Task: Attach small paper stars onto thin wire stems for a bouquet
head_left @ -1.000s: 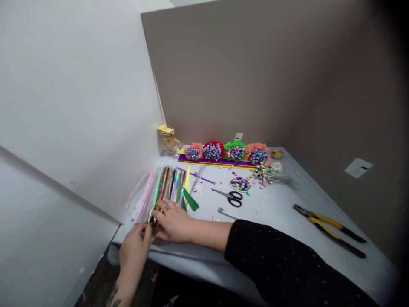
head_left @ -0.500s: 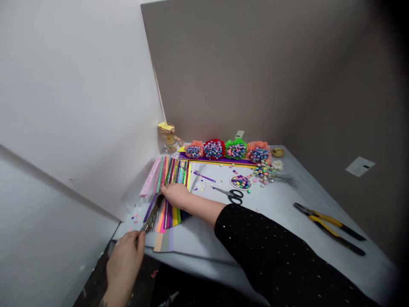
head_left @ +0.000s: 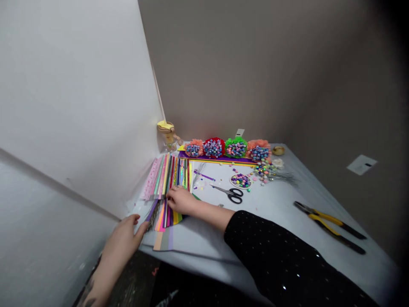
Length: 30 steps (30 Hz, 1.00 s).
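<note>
At the near left edge of the table, my left hand (head_left: pixel 126 236) is open, its thumb and fingers apart. Beside its thumb lies a bundle of thin dark wires (head_left: pixel 154 218), spread over the paper strips. My right hand (head_left: pixel 180 200) reaches across with curled, closed fingers at the far end of that bundle. Whatever is between those fingertips is too small to make out. Beneath and beyond this hand, rows of coloured paper strips (head_left: pixel 166 170) lie side by side, some patterned or glittery. More plain strips (head_left: pixel 168 241) stick out toward the front edge.
Scissors (head_left: pixel 228 192) lie right of the strips, near a dish of small colourful pieces (head_left: pixel 240 181). Yellow-handled pliers (head_left: pixel 329 224) rest at the right. Several paper flower bunches (head_left: pixel 214 148) line the back, with a jar (head_left: pixel 168 138) at the corner.
My left hand has let go of the wires' near end, moved up slightly and opened. My right hand has shifted a little right, and the wires now lie lower on the strips.
</note>
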Each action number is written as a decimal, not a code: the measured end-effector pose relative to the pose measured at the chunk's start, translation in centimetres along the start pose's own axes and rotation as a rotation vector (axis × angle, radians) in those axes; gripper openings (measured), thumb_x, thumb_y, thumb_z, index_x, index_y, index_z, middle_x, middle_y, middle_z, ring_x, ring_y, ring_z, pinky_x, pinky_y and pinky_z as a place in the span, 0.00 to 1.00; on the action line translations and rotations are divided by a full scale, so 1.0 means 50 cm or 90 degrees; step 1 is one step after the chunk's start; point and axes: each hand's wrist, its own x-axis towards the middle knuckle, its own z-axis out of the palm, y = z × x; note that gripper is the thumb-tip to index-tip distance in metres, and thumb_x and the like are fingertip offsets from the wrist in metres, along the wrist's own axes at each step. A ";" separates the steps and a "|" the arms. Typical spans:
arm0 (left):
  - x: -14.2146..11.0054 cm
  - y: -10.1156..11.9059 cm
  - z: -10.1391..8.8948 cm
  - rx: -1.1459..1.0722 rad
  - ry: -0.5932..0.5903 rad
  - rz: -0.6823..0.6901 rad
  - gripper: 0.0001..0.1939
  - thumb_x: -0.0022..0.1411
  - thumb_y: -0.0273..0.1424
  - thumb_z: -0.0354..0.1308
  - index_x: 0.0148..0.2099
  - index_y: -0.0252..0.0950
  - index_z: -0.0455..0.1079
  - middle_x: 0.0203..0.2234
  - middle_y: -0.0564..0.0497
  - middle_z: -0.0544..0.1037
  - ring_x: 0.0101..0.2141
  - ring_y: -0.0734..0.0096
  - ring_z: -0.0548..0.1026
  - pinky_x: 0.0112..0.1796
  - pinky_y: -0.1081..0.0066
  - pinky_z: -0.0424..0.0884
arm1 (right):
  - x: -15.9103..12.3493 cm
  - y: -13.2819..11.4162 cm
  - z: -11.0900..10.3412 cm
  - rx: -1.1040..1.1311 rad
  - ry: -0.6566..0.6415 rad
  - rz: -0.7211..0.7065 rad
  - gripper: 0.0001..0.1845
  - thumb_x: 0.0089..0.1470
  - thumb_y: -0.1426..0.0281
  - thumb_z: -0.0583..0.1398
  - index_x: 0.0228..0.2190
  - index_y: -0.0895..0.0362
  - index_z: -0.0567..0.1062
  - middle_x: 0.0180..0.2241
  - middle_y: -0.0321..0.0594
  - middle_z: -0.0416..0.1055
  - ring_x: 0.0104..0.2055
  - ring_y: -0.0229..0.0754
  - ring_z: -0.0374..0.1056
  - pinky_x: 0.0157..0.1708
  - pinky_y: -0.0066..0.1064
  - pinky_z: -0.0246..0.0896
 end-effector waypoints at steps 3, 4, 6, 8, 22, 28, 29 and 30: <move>0.028 0.025 0.013 0.079 -0.078 0.006 0.23 0.56 0.45 0.48 0.41 0.30 0.70 0.35 0.36 0.78 0.36 0.53 0.76 0.37 0.64 0.66 | -0.011 -0.022 0.018 0.076 -0.002 0.010 0.11 0.54 0.70 0.55 0.37 0.60 0.75 0.37 0.46 0.71 0.43 0.43 0.65 0.46 0.33 0.57; 0.037 0.028 0.018 0.089 -0.104 0.002 0.21 0.56 0.44 0.48 0.40 0.31 0.70 0.33 0.38 0.78 0.35 0.54 0.76 0.35 0.65 0.65 | -0.014 -0.027 0.024 0.102 -0.004 0.017 0.10 0.54 0.70 0.56 0.36 0.60 0.75 0.36 0.45 0.72 0.42 0.42 0.65 0.45 0.32 0.57; 0.053 0.025 0.022 0.089 -0.131 -0.010 0.17 0.56 0.41 0.48 0.36 0.33 0.71 0.29 0.41 0.79 0.32 0.56 0.76 0.31 0.67 0.64 | -0.021 -0.034 0.035 0.156 -0.008 0.041 0.09 0.52 0.71 0.57 0.34 0.60 0.76 0.34 0.44 0.72 0.40 0.42 0.66 0.43 0.31 0.58; 0.066 0.013 0.019 0.054 -0.135 -0.009 0.14 0.54 0.38 0.49 0.33 0.34 0.71 0.24 0.45 0.77 0.29 0.59 0.75 0.28 0.69 0.61 | -0.025 -0.034 0.041 0.214 -0.007 0.080 0.08 0.50 0.73 0.57 0.32 0.59 0.76 0.34 0.43 0.73 0.39 0.42 0.66 0.42 0.30 0.58; -0.006 0.076 -0.033 -0.729 -0.351 -0.183 0.21 0.42 0.45 0.64 0.32 0.33 0.72 0.23 0.49 0.76 0.24 0.68 0.72 0.25 0.72 0.64 | -0.052 -0.099 0.029 0.910 -0.167 0.406 0.20 0.61 0.60 0.50 0.25 0.60 0.69 0.19 0.36 0.69 0.20 0.32 0.68 0.25 0.24 0.65; -0.019 0.084 -0.002 -0.703 -0.325 -0.181 0.21 0.45 0.47 0.62 0.31 0.32 0.71 0.22 0.48 0.76 0.23 0.68 0.72 0.21 0.73 0.62 | -0.060 -0.095 0.039 1.009 -0.157 0.493 0.11 0.55 0.72 0.57 0.23 0.62 0.70 0.14 0.33 0.67 0.15 0.31 0.64 0.16 0.19 0.60; -0.019 0.084 0.001 -0.702 -0.303 -0.189 0.22 0.45 0.48 0.62 0.30 0.32 0.70 0.21 0.49 0.75 0.22 0.70 0.71 0.20 0.75 0.61 | -0.060 -0.094 0.043 1.012 -0.146 0.499 0.10 0.54 0.73 0.58 0.22 0.62 0.70 0.14 0.32 0.68 0.14 0.30 0.64 0.15 0.19 0.59; -0.019 0.083 0.003 -0.702 -0.278 -0.199 0.23 0.46 0.49 0.61 0.30 0.32 0.69 0.20 0.50 0.74 0.21 0.72 0.70 0.19 0.76 0.59 | -0.059 -0.093 0.046 1.012 -0.134 0.504 0.10 0.52 0.75 0.59 0.21 0.62 0.69 0.13 0.32 0.67 0.13 0.30 0.62 0.14 0.19 0.59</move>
